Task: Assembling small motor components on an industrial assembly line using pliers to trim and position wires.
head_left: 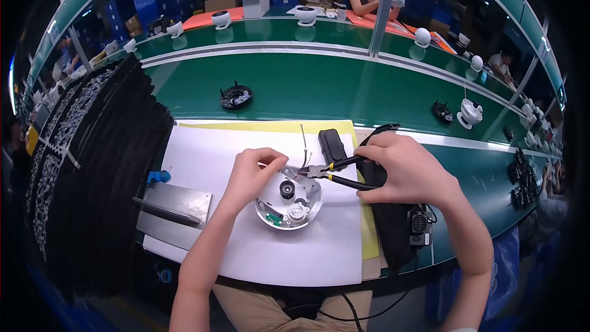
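Note:
A round white housing lies open-side up in front of me, with a black lens barrel, a small green circuit board and a round metal-and-white part inside. My left hand is at its far left rim, thumb and fingertips pinched together; what they hold is hidden. My right hand grips cutting pliers by their black and yellow handles, which are spread. The plier jaws reach over the housing's far right rim, near thin wires that stick up there.
White paper over a yellow sheet covers my work spot. Stacked black trays rise at left, beside a metal plate. A black case lies beyond the pliers. The green conveyor carries a black round base. A person sits across.

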### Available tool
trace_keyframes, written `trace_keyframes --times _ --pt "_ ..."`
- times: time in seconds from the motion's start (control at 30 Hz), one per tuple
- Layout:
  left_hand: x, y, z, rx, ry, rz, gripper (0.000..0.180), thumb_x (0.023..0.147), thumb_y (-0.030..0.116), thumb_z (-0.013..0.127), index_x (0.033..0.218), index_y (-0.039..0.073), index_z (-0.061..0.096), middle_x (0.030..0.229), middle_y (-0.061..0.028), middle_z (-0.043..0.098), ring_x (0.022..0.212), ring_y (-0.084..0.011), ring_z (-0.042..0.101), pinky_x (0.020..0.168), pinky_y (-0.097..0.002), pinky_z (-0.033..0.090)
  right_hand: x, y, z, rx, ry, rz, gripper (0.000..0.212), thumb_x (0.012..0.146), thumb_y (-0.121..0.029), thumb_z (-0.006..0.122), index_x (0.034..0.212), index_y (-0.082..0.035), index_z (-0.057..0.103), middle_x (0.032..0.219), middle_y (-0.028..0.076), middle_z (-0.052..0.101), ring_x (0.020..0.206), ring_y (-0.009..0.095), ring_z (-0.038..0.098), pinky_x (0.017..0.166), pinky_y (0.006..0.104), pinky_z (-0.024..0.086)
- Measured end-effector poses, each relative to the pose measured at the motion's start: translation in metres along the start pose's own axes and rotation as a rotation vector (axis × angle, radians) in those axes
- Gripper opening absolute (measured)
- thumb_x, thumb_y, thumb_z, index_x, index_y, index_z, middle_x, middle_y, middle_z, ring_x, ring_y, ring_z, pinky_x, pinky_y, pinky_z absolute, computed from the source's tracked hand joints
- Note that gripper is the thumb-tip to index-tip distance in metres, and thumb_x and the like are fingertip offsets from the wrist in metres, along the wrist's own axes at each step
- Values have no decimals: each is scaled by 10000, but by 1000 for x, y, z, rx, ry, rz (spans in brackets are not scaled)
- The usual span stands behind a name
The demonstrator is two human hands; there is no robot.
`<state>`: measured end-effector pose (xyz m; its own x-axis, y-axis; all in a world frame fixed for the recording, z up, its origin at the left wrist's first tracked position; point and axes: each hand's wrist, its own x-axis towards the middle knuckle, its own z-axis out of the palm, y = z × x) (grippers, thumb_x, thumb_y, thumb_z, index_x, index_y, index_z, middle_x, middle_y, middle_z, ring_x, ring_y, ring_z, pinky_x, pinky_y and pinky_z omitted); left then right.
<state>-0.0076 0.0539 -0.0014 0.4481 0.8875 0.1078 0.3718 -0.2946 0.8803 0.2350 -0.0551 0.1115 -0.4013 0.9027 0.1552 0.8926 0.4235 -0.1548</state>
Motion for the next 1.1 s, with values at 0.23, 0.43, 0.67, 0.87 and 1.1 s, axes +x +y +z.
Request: trace_keyframes --times 0.23,0.43,0.67,0.87,1.1 --pt "0 3 8 -15 87 121 141 821 107 616 888 7 689 781 -82 678 729 -131 625 711 -259 489 16 0 12 -110 -81 3 492 583 -264 723 955 37 608 793 137 566 809 296 570 728 370 474" --pt "-1 -3 13 -52 134 200 129 817 71 613 890 -8 684 793 -94 679 728 -139 629 704 -254 486 24 5 19 -101 -89 4 484 581 -256 727 946 40 611 793 138 563 799 299 567 715 376 473" --pt "-3 -3 12 -46 140 230 119 807 54 615 880 -7 687 794 -101 675 738 -140 624 702 -250 476 25 3 11 -117 -143 18 490 585 -251 727 963 39 614 805 141 568 811 300 567 728 379 470" --pt "-4 -1 13 -71 126 233 114 797 48 626 877 -3 689 788 -100 670 736 -146 623 691 -250 474 26 5 14 -113 -127 4 494 578 -245 729 960 46 613 801 142 563 813 291 565 738 371 468" --pt "-3 -1 13 -14 147 314 107 789 47 636 871 10 693 774 -97 666 724 -151 625 669 -253 472 32 6 12 -92 -143 -1 503 573 -244 728 956 60 613 778 143 558 783 292 566 718 368 472"
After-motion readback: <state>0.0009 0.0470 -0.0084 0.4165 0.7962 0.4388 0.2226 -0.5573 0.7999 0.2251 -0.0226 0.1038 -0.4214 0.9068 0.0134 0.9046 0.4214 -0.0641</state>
